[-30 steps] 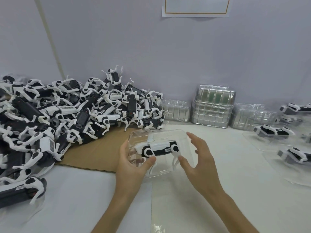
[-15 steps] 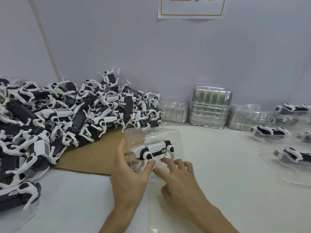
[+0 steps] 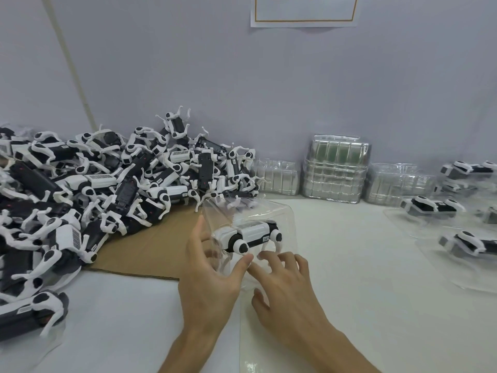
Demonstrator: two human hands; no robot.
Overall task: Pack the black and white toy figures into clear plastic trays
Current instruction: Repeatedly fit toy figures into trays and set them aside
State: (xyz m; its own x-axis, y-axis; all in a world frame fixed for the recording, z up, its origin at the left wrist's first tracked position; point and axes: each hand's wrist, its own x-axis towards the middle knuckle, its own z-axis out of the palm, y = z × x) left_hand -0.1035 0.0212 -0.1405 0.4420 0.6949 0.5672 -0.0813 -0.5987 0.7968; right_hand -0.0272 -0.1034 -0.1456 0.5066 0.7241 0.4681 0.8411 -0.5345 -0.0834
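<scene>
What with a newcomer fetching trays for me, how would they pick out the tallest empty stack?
Follow the back wall rightward from the heap of toy figures; three stacks of clear trays stand along it. Take the middle stack: tallest, with a greenish tint on top.

Figure [image 3: 248, 235] in tray [image 3: 285, 216], pile [image 3: 107, 184] left.

Grips with the left hand [image 3: 209, 275] a clear tray [image 3: 283, 219] with one black and white toy figure [image 3: 252, 232] inside. Touches the tray's near edge with the fingers [image 3: 279, 258] of the right hand [image 3: 286, 290]. Left, on cardboard [image 3: 150, 249], a heap of figures [image 3: 107, 184]; behind, stacked empty trays [image 3: 334, 173]; right, filled trays [image 3: 430, 211].
</scene>
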